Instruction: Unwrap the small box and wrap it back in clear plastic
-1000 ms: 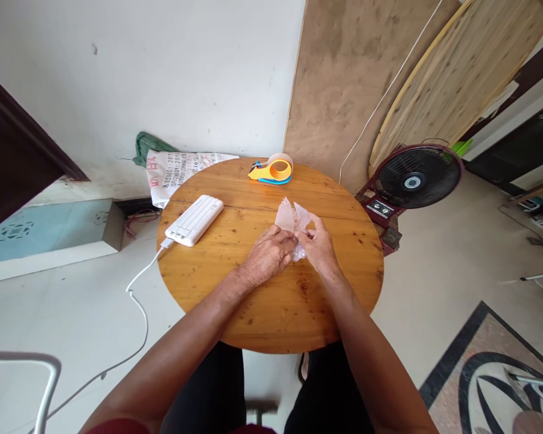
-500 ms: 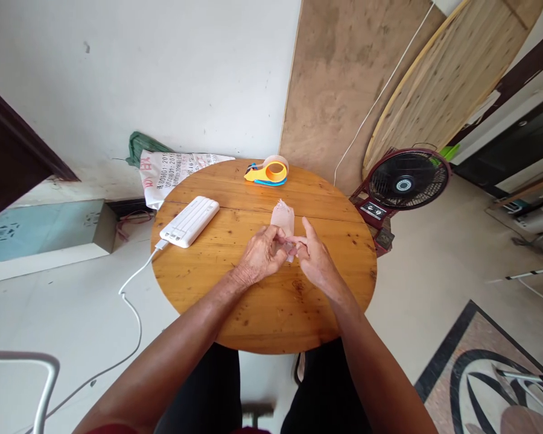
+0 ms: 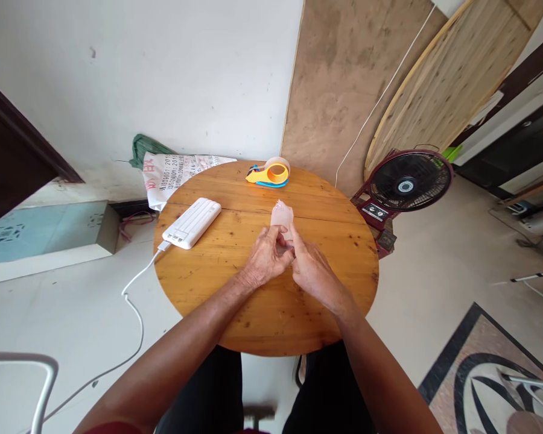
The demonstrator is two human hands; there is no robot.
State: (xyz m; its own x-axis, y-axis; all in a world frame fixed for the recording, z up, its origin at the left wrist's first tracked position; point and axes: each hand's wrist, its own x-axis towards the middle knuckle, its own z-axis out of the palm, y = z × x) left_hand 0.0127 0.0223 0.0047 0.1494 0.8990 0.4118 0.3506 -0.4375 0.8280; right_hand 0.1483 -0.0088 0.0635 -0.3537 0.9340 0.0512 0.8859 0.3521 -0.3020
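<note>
A pale pinkish, partly see-through strip [image 3: 281,216] with a ragged far end lies near the middle of the round wooden table [image 3: 235,313]. It looks like a short piece of packing tape. My left hand [image 3: 266,253] is closed on its near part, thumb and forefinger bent around it. From the other side, my right hand [image 3: 312,268] meets the left, its forefinger pointing forward along the strip's right edge. The right thumb and the lower fingers are mostly hidden. Between both hands, the near end of the strip is covered.
An orange and blue tape dispenser [image 3: 268,175] with a roll stands at the table's far edge. On the left lies a white power bank [image 3: 192,223] with a white cable [image 3: 138,313] running off the table. A dark red fan [image 3: 402,187] stands beyond the right edge.
My right hand has moved in against my left, and its raised forefinger has come down beside the strip. The left hand stays nearly in place.
</note>
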